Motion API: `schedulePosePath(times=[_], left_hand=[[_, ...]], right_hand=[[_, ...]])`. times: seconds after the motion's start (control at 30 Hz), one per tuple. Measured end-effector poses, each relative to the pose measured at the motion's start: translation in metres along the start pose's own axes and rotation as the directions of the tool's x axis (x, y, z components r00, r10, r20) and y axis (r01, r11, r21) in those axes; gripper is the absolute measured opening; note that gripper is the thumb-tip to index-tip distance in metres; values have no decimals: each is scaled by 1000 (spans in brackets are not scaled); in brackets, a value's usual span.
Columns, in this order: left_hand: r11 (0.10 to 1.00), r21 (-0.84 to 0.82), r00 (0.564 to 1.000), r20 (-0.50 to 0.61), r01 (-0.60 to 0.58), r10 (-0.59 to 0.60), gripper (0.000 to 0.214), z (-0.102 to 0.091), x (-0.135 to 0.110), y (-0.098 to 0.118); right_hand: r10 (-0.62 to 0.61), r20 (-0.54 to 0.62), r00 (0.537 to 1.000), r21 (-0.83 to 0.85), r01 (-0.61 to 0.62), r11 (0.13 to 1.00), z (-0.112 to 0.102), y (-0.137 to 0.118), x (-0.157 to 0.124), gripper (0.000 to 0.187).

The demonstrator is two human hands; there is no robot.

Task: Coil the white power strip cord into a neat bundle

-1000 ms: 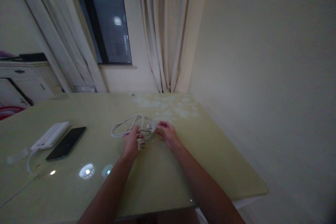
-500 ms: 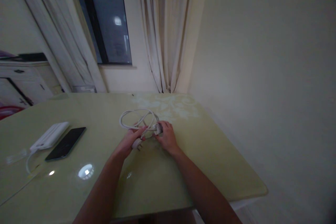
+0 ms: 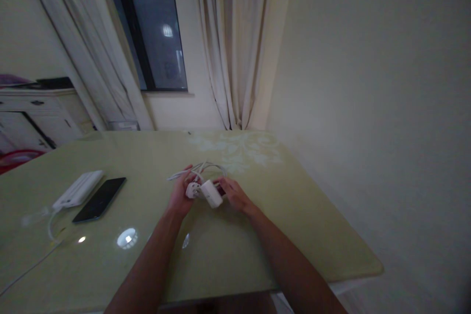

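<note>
Over the middle of the table, my left hand [image 3: 180, 196] is closed around a white plug [image 3: 192, 190] and part of its cable. The plug's pins face right. A white block-shaped power adapter [image 3: 212, 194] sits between my hands, tilted. My right hand [image 3: 235, 195] grips it from the right side, with some fingers hidden behind it. Behind both hands, the pale cable [image 3: 211, 164] arcs in loose loops.
A glossy yellow-green table [image 3: 312, 235] reaches to the wall on the right. At the left lie a black phone [image 3: 100, 199] and a white power bank [image 3: 79, 189] with a white cord [image 3: 31, 267]. Curtains [image 3: 239, 49], a window and a cabinet [image 3: 55, 113] stand beyond.
The adapter has come into clear view, turned upright between my hands. The plug has swung round to face right, and the cable loops have dropped flatter. The view has shifted slightly left.
</note>
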State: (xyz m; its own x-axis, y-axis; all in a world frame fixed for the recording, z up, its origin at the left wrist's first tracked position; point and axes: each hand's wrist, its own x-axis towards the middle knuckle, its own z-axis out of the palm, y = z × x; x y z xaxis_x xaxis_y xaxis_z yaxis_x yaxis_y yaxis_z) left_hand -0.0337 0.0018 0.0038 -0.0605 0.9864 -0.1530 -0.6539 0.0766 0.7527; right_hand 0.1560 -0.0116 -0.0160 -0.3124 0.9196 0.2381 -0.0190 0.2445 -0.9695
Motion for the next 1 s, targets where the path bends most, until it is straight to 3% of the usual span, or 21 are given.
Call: schedulePosePath(times=[0.07, 0.13, 0.2, 0.3, 0.43, 0.53, 0.6, 0.67, 0.77, 0.87, 1.0], left_hand=[[999, 6, 998, 39, 49, -49, 41, 3, -4, -1], [994, 46, 989, 107, 96, -100, 45, 7, -10, -6], [985, 95, 970, 183, 142, -157, 52, 11, -14, -13], [976, 142, 955, 228, 163, -193, 55, 15, -16, -21], [954, 290, 985, 130, 74, -116, 42, 10, -8, -26], [881, 472, 998, -26, -41, 60, 47, 2, 0, -27], [833, 545, 990, -38, -92, 135, 49, -2, 2, -28], [859, 506, 996, -12, -74, 92, 49, -2, 1, -28], [947, 320, 998, 29, 41, -52, 65, 1, -4, -27], [960, 247, 987, 57, 130, -148, 77, 4, -7, -24], [964, 206, 972, 129, 169, -198, 78, 1, -5, -19]], right_hand=[[-61, -100, 993, -50, 56, 997, -2, 1, 2, 41], [-152, -163, 975, -174, 123, 977, -7, -1, 2, 49], [-222, -162, 962, -328, 159, 931, -11, -3, 1, 51], [-268, -169, 948, -510, 148, 847, -16, -4, 0, 34], [-288, -191, 938, -600, 121, 791, -18, -4, 1, 23], [-297, -137, 945, -644, 143, 751, -17, -4, 0, 20], [-304, -123, 945, -653, 153, 742, -16, -4, -1, 19], [-310, -131, 942, -651, 154, 744, -15, -4, -1, 19], [-316, -152, 937, -642, 150, 752, -14, -5, -1, 19], [-315, -139, 939, -644, 156, 749, -11, -8, -3, 18], [-317, -88, 944, -683, 174, 709, -8, -13, -6, 17]])
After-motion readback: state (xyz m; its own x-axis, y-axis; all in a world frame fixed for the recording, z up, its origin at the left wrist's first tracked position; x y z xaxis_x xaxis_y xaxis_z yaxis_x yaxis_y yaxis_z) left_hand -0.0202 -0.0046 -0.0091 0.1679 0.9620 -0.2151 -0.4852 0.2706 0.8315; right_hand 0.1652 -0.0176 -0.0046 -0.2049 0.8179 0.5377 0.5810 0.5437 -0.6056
